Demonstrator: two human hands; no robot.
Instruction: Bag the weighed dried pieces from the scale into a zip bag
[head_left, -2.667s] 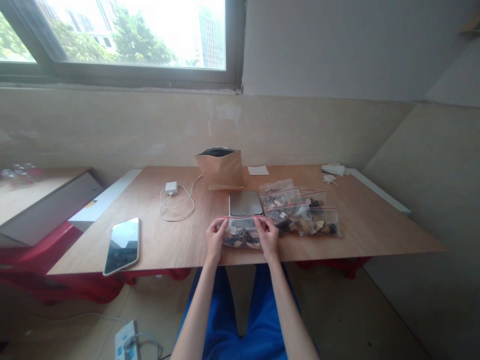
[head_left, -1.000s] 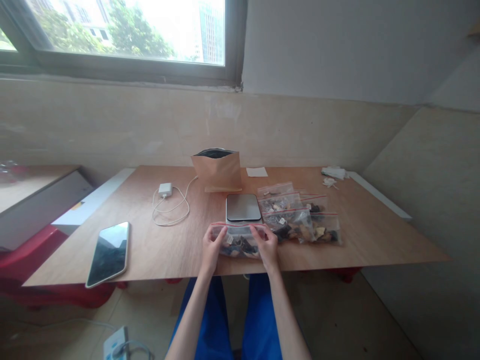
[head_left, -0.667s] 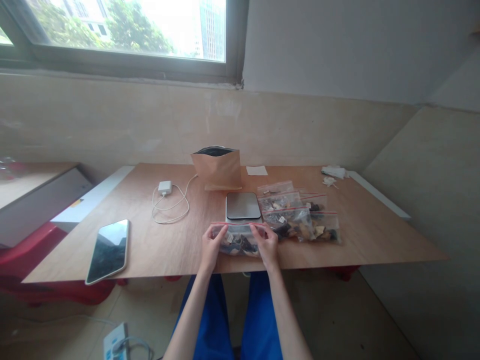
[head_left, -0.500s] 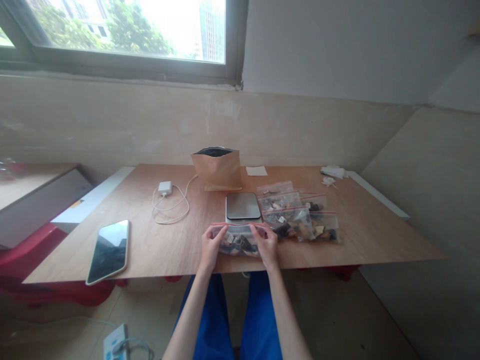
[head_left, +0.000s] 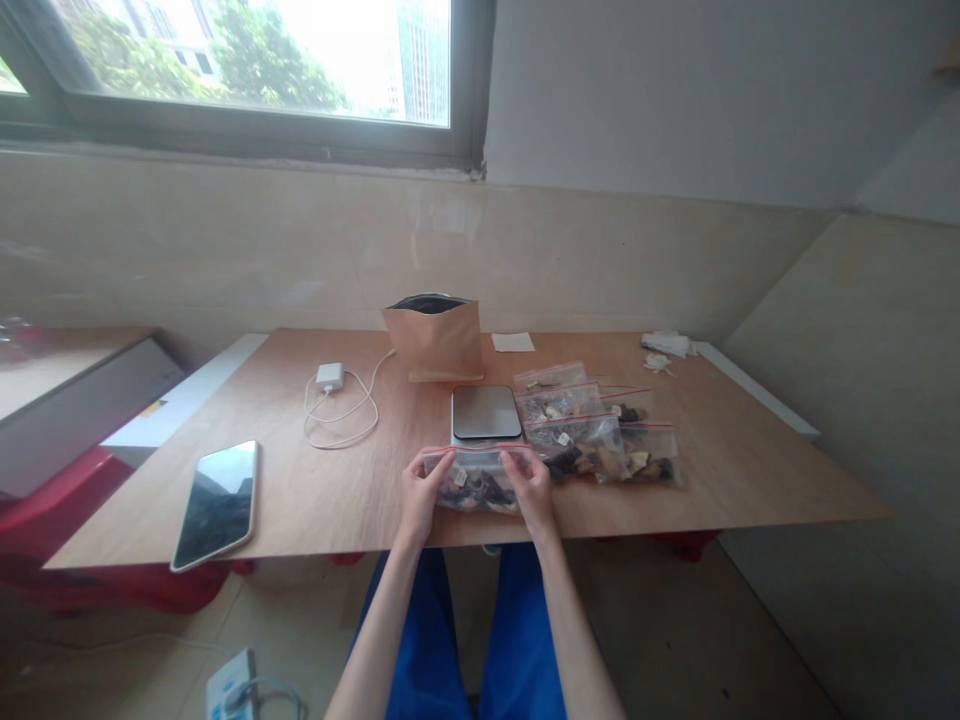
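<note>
Near the table's front edge, a clear zip bag (head_left: 480,490) with a red seal line holds dark and pale dried pieces and a small white label. My left hand (head_left: 424,492) pinches its upper left corner, thumb on the seal. At the upper right corner, my right hand (head_left: 531,488) grips the bag the same way. Just behind the bag stands a kitchen scale (head_left: 486,412) with a bare metal plate. Several similar filled zip bags (head_left: 589,448) lie overlapping to the right of my right hand.
An open brown paper pouch (head_left: 439,342) stands behind the scale. A white charger (head_left: 330,376) with a looped cable and a tablet (head_left: 217,503) lie on the left. Toward the back are a white paper (head_left: 513,342) and crumpled white items (head_left: 669,346). The wooden table (head_left: 750,460) meets the wall.
Both hands keep their grip on the zip bag, with only a very slight shift of the fingers along the seal. Everything else stays in place.
</note>
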